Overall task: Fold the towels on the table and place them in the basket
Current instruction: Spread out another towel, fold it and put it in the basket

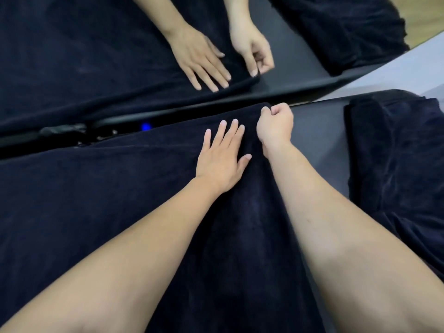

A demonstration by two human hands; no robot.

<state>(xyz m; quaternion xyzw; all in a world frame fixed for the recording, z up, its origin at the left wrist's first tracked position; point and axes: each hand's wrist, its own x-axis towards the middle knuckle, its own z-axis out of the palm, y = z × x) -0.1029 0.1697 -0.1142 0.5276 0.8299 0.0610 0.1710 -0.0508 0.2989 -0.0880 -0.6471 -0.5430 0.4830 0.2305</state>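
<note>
left hand [222, 162] flat on dark towel [101, 203] | right hand [276, 126] pinches towel's corner at table [319, 131] far edge

Near edge of dark towel [120, 200] under left hand [221, 162]: cut off at frame bottom and left. Corner pinched by right hand [276, 126]: partly hidden by curled fingers. Second towel heap [396, 159] right of right hand: cut off at frame edge; folds indistinct.

Soft even light, slight blur, wide-angle edge distortion.
</note>
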